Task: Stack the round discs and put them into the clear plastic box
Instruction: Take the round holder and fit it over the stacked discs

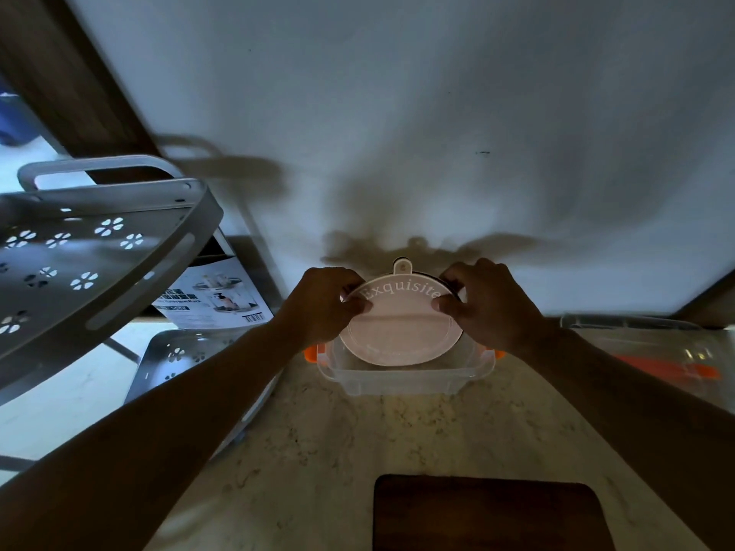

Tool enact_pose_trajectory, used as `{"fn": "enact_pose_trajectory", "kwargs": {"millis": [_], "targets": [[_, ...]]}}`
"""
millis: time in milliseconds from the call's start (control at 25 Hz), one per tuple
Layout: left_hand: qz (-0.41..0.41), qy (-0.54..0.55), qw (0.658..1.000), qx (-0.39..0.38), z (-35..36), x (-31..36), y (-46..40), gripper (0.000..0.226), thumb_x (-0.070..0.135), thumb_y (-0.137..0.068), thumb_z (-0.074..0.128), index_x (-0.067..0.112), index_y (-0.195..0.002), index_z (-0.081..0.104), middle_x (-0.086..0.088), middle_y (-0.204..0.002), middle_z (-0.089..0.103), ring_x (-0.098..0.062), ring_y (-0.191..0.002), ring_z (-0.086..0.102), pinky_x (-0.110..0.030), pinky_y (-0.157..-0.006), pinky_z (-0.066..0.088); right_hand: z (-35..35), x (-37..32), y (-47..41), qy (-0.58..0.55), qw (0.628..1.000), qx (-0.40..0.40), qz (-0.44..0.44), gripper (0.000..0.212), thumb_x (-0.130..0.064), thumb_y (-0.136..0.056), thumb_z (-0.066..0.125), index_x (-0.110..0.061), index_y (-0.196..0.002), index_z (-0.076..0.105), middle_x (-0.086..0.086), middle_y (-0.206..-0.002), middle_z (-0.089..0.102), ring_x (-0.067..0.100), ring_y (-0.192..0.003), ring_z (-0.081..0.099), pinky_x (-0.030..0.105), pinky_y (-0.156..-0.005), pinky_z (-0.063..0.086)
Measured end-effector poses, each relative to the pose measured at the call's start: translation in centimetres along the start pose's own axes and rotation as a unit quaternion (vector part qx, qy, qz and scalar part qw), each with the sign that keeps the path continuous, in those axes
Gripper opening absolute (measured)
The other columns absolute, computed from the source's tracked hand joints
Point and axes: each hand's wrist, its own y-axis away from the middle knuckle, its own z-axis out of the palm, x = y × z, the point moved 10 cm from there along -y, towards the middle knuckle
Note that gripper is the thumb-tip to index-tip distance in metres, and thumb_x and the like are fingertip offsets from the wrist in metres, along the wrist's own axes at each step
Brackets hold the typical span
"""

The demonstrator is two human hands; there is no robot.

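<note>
A stack of round discs (399, 328) tilts toward me above the clear plastic box (405, 377); the top disc is pale pink with the word "Exquisite" and a small hanging tab at its far edge. A dark disc edge shows behind it. My left hand (330, 308) grips the stack's left rim and my right hand (483, 302) grips its right rim, thumbs on the face. The stack's lower edge dips inside the box, which has orange latches on both ends and stands on the marble counter against the wall.
A grey perforated tiered rack (91, 248) stands at the left, with a printed cardboard package (214, 296) behind it. The clear box lid (652, 351) with an orange latch lies at the right. A dark wooden board (489, 515) lies near the counter's front edge.
</note>
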Motion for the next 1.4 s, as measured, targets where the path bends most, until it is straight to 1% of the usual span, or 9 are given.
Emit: {"fn": "enact_pose_trajectory", "kwargs": {"millis": [80, 160, 240, 440, 560, 720, 880, 1080, 1400], "targets": [[0.002, -0.010, 1.000, -0.007, 0.3, 0.0, -0.3, 0.014, 0.021, -0.080, 0.078, 0.016, -0.093, 0.076, -0.001, -0.089, 0.074, -0.015, -0.081, 0.064, -0.021, -0.071, 0.046, 0.4, 0.1, 0.1, -0.001, 1.000, -0.005, 0.004, 0.023, -0.036, -0.085, 0.068, -0.017, -0.097, 0.066, 0.001, -0.088, 0.069, 0.027, -0.091, 0.053, 0.039, -0.083, 0.036], [0.006, -0.021, 1.000, -0.004, 0.6, 0.2, -0.6, 0.014, 0.018, -0.080, 0.078, 0.013, -0.093, 0.075, -0.004, -0.089, 0.074, -0.018, -0.083, 0.065, -0.029, -0.074, 0.050, 0.8, 0.3, -0.2, 0.005, 1.000, -0.010, 0.009, 0.021, -0.034, -0.086, 0.067, -0.016, -0.096, 0.066, 0.003, -0.089, 0.069, 0.029, -0.092, 0.053, 0.041, -0.085, 0.037], [0.007, -0.026, 1.000, 0.003, 0.5, 0.2, -1.0, 0.013, 0.017, -0.079, 0.078, 0.013, -0.091, 0.076, -0.005, -0.088, 0.074, -0.020, -0.082, 0.065, -0.031, -0.075, 0.051, 0.9, 0.3, -0.6, 0.016, 1.000, -0.007, 0.007, 0.021, -0.034, -0.086, 0.067, -0.015, -0.093, 0.065, 0.005, -0.088, 0.069, 0.030, -0.091, 0.054, 0.042, -0.085, 0.037], [0.018, -0.043, 0.999, 0.016, -0.2, 0.4, -1.7, 0.014, 0.018, -0.078, 0.080, 0.014, -0.091, 0.077, -0.004, -0.088, 0.073, -0.016, -0.078, 0.062, -0.013, -0.065, 0.041, -0.1, -0.4, -1.5, 0.034, 0.999, 0.023, -0.016, 0.017, -0.032, -0.082, 0.071, -0.016, -0.084, 0.066, 0.005, -0.081, 0.066, 0.030, -0.088, 0.058, 0.040, -0.081, 0.039], [0.030, -0.083, 0.996, 0.021, -0.4, 0.8, -1.7, 0.016, 0.021, -0.076, 0.081, 0.013, -0.090, 0.077, -0.006, -0.091, 0.068, -0.021, -0.080, 0.060, -0.023, -0.065, 0.040, -0.2, -0.9, -1.8, 0.051, 0.998, 0.021, -0.022, 0.015, -0.031, -0.080, 0.071, -0.017, -0.083, 0.066, 0.005, -0.081, 0.065, 0.032, -0.087, 0.059, 0.040, -0.079, 0.041], [0.044, -0.123, 0.991, 0.021, -0.1, 1.2, -1.9, 0.017, 0.024, -0.076, 0.078, 0.014, -0.090, 0.077, 0.000, -0.089, 0.055, -0.025, -0.083, 0.060, -0.029, -0.072, 0.042, 0.2, -1.1, -1.4, 0.091, 0.995, 0.027, -0.037, 0.017, -0.027, -0.080, 0.071, -0.016, -0.090, 0.065, 0.005, -0.102, 0.059, 0.028, -0.100, 0.055, 0.039, -0.079, 0.039], [0.041, -0.144, 0.989, 0.020, 0.4, 1.3, -2.1, 0.015, 0.023, -0.080, 0.074, 0.013, -0.090, 0.074, -0.008, -0.096, 0.063, -0.028, -0.086, 0.061, -0.039, -0.079, 0.051, 0.2, -1.0, -1.5, 0.110, 0.992, 0.024, -0.050, 0.017, -0.026, -0.082, 0.068, -0.015, -0.095, 0.066, 0.004, -0.106, 0.057, 0.026, -0.104, 0.053, 0.037, -0.079, 0.038], [0.041, -0.150, 0.987, 0.029, 0.3, 0.9, -2.2, 0.011, 0.016, -0.081, 0.071, 0.009, -0.088, 0.072, -0.010, -0.093, 0.068, -0.030, -0.084, 0.063, -0.039, -0.076, 0.052, 0.4, -0.9, -1.4, 0.099, 0.994, 0.031, -0.033, 0.017, -0.025, -0.084, 0.068, -0.016, -0.098, 0.068, 0.005, -0.105, 0.061, 0.029, -0.100, 0.056, 0.038, -0.079, 0.044], [0.046, -0.137, 0.989, 0.028, 0.1, 1.2, -1.7, 0.014, 0.015, -0.081, 0.069, 0.010, -0.094, 0.071, -0.009, -0.097, 0.067, -0.029, -0.083, 0.064, -0.039, -0.076, 0.052, 0.3, -1.2, -1.3, 0.116, 0.992, 0.032, -0.026, 0.021, -0.022, -0.085, 0.065, -0.012, -0.103, 0.069, 0.009, -0.102, 0.066, 0.031, -0.103, 0.058, 0.040, -0.081, 0.043]]}}
